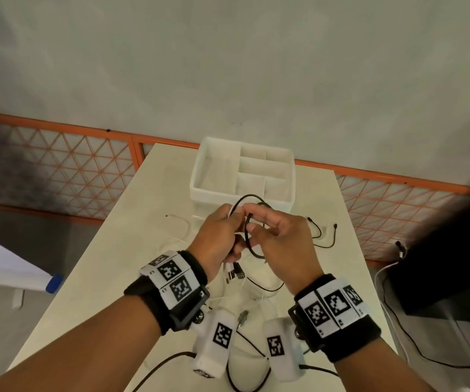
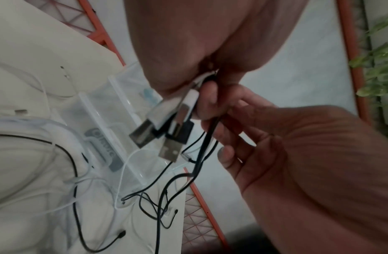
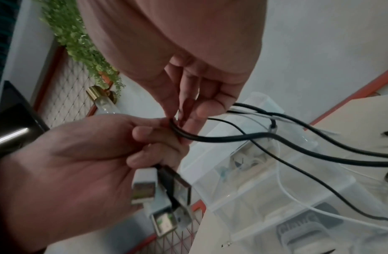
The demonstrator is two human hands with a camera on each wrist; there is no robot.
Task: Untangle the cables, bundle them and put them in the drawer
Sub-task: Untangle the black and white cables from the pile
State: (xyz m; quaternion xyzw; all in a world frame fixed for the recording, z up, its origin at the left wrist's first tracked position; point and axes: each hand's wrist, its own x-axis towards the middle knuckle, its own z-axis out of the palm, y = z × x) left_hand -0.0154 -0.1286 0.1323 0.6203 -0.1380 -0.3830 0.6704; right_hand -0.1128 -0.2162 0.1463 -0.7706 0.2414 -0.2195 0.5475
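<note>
Left hand [image 1: 219,236] hides where the USB plugs [image 1: 235,274] join their cables; drawer label [image 2: 102,151], at eight o'clock, blurred unreadable.

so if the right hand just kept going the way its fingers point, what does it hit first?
The right hand points forward-left into the left hand, already touching it over the black cable both pinch. Past that, probably the white drawer organizer, though depth is unclear.

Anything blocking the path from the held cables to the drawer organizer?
Nothing visible does. Both the left hand and right hand grip the black cable loop just in front of the white organizer, whose compartments are open on top.
</note>
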